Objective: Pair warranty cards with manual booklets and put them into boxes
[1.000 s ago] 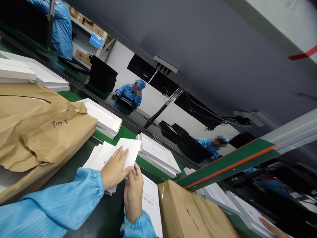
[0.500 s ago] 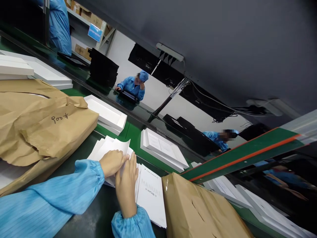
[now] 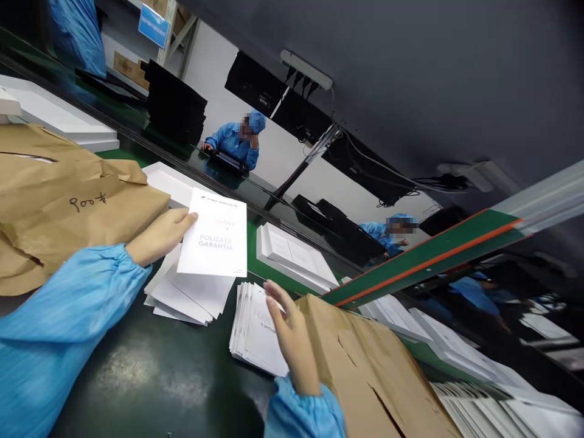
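Left hand (image 3: 159,234) pinching thin, light, floppy warranty leaflet (image 3: 213,234) by its left edge, grip closed; right hand (image 3: 292,337) open on slippery manual stack (image 3: 255,331).

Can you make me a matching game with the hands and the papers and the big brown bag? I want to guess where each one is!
Things:
1. left hand
2. right hand
3. brown paper bag with writing
4. open white box

Places:
A. on the green belt, behind the paper stacks
B. resting on the stack of manuals
C. holding up a white warranty leaflet
D. at the far left, beside the blue sleeve

Pairs: 1-C, 2-B, 3-D, 4-A
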Tool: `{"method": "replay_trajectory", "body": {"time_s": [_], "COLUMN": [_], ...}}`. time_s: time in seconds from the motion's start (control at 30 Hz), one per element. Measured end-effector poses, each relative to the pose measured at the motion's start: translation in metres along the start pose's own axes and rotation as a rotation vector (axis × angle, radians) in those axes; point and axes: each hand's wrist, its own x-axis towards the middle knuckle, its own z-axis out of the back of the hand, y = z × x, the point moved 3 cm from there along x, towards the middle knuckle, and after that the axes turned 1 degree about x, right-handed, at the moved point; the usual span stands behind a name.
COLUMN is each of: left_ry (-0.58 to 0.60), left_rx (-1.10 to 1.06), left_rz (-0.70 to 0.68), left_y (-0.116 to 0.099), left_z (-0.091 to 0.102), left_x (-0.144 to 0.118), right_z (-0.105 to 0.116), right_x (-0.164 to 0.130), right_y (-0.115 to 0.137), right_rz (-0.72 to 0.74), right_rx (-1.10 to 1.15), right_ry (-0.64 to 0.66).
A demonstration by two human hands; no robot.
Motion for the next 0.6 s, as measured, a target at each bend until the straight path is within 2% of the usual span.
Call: {"method": "replay_trajectory", "body": {"time_s": [0.07,0.17,0.3,0.37,0.47,0.53,0.6], "left_ry": [0.069,0.135,0.178,0.203,0.231,0.218,0.203], "left_rx": [-0.164,-0.28,-0.308,-0.327,-0.36,-0.352,-0.311], "left_rz": [0.006,0.047,0.095,0.096,0.115,0.128,0.134], "left_y": [0.003,0.01,0.015,0.016,0.022,0.028,0.035], "left_z": [-0.009,-0.027,-0.04,-0.041,-0.042,-0.045,-0.05], "left_x": [0.0,0.0,-0.001,-0.001,-0.001,0.0,-0.001], "right_z": [0.015,0.013,0.003,0.003,0.012,0.024,0.039], "right_x": [-0.012,-0.038,-0.061,-0.064,-0.063,-0.062,-0.063], "right_y": [-0.021,-0.045,-0.046,-0.039,-0.037,-0.043,-0.05], "right_rz": [-0.043,-0.056,-0.131,-0.159,-0.19,-0.202,-0.157], "right_rx": [-0.178,-0.329,-0.473,-0.462,-0.333,-0.228,-0.171], "right_ry": [-0.072,-0.044,-0.091,-0.064,-0.01,-0.089,-0.259]}}
